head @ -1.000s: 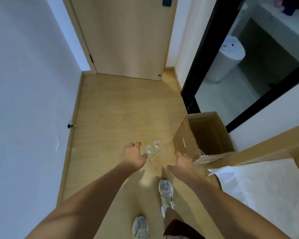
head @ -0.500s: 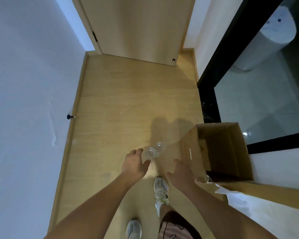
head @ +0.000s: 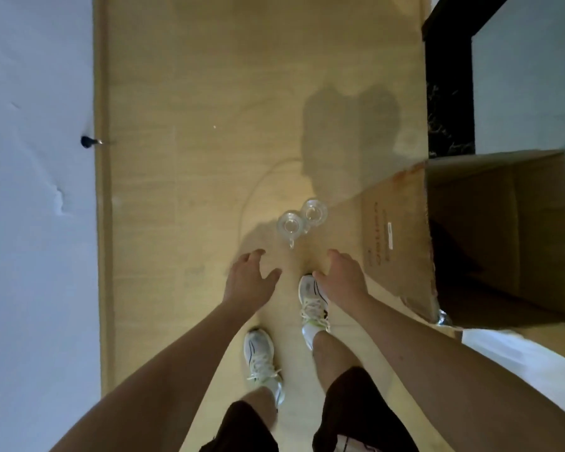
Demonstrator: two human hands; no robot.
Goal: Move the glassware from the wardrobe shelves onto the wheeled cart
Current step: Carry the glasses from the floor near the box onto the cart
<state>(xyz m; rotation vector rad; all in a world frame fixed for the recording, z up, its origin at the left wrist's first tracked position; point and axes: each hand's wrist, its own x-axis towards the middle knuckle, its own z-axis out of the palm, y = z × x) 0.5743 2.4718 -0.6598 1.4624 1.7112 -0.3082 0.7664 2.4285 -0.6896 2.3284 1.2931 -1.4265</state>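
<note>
Two small clear glass cups (head: 301, 217) stand upright on the wooden floor (head: 183, 132), touching or very nearly touching each other, just beside the near corner of an open cardboard box (head: 402, 230). One of them shows what looks like a little handle pointing back toward the person.

Both hands hang just short of the glasses, apart from them. The left hand (head: 250, 282) has its fingers spread and loosely bent, holding nothing; the right hand (head: 341, 277) is likewise loose and empty, its thumb out over the toe of the right white sneaker (head: 313, 298). Neither one touches glass.

As for progress — I'd judge this pair to be somewhere in the middle of its trip. The cups are off any shelf, yet they sit on the floor and not on a cart; no wardrobe and no wheeled cart show from here, so how many pieces are already moved or remain on the shelves I cannot say. The box is dark inside and I can't make out its contents, though something shiny glints at its lower corner.

What is left for these two seems plain enough — they need picking up and carrying on to the cart. With the person's feet so close, a careless step could knock them over.
</note>
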